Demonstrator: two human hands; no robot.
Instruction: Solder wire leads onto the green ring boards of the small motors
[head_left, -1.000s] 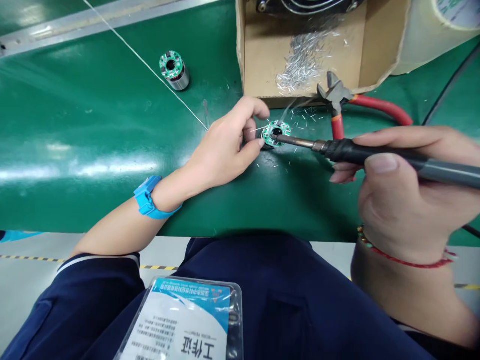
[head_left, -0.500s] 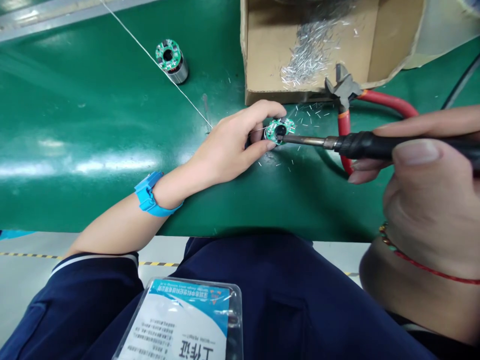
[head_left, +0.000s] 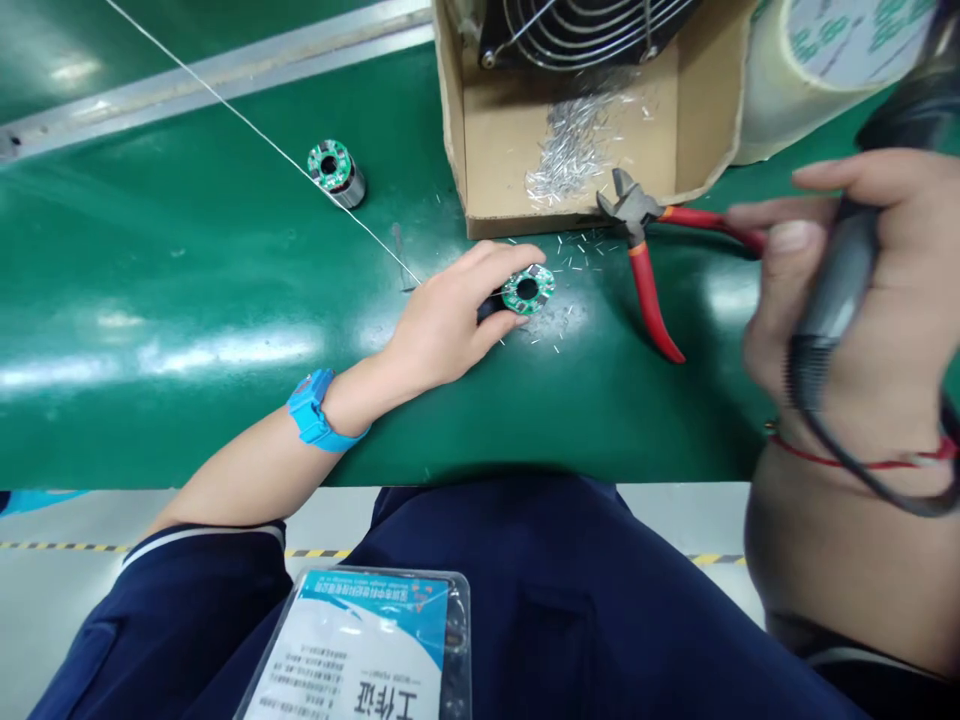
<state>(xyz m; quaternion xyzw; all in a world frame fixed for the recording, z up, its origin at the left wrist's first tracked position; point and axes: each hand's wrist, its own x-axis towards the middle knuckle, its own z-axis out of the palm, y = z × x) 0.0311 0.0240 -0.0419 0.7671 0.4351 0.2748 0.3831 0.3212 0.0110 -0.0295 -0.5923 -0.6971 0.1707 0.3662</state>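
Note:
My left hand (head_left: 457, 315) is closed around a motor part whose ring-shaped green circuit board (head_left: 529, 289) faces up, with a dark hole in its middle. A thin solder wire (head_left: 259, 128) runs from the upper left to this hand, and a short end shows by the board. My right hand (head_left: 855, 270), smeared by motion, grips a soldering iron (head_left: 844, 270) by its black handle, at the right edge. The iron's tip is out of sight. Red-handled cutting pliers (head_left: 637, 225) lie between both hands; one handle end passes behind my right fingers, contact unclear.
A second motor part (head_left: 335, 172) with a green board stands upright at the left. Behind the pliers is a cardboard box (head_left: 470, 150) holding cut metal leads (head_left: 566, 150) and a black fan (head_left: 577, 40). Tape rolls (head_left: 795, 90) stand right of it. Clippings (head_left: 577, 250) litter the green table.
The soldering iron has left the circuit board and swung to the upper right with my right hand. My left hand still holds the motor part. The view has shifted, showing more of the back.

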